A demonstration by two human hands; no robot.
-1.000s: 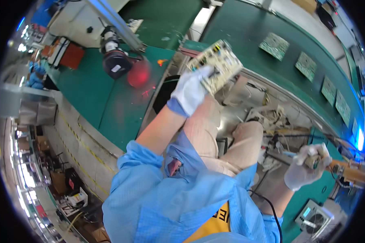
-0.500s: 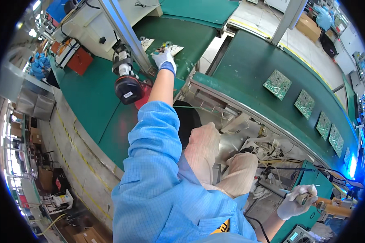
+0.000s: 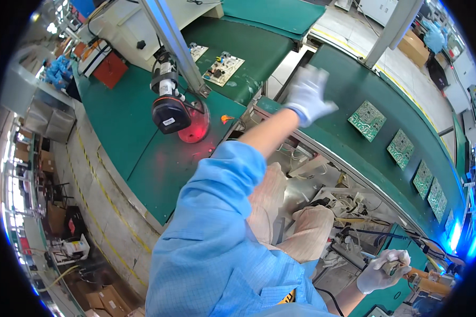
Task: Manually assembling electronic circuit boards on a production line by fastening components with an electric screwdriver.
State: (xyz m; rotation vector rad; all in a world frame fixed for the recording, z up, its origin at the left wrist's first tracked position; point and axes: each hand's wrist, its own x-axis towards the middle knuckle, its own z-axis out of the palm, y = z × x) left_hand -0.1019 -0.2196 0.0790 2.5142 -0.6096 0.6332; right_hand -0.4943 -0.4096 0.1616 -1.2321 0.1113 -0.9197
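My left hand [image 3: 308, 96], in a white glove, reaches over the near end of the green belt on the right. Its fingers are spread and nothing is in them. Closest to it on that belt is a green circuit board [image 3: 367, 121], with more boards in a row beyond. A board with parts on it [image 3: 223, 69] lies on the far-left green belt, with another board [image 3: 197, 52] partly behind a metal post. At lower right my gloved right hand [image 3: 378, 273] is closed round a small roundish thing, partly hidden by the fingers.
A black scanner-like device [image 3: 170, 114] hangs on a stand over the left green bench [image 3: 116, 121], casting red light. A small orange piece [image 3: 227, 119] lies by the bench edge. The metal post [image 3: 177, 47] rises beside the scanner. Blue lights [image 3: 455, 236] glow at the right.
My left hand has left the board with parts on the far-left belt and swung right over the other belt, its fingers now spread. That board stays there. The right hand has hardly moved.
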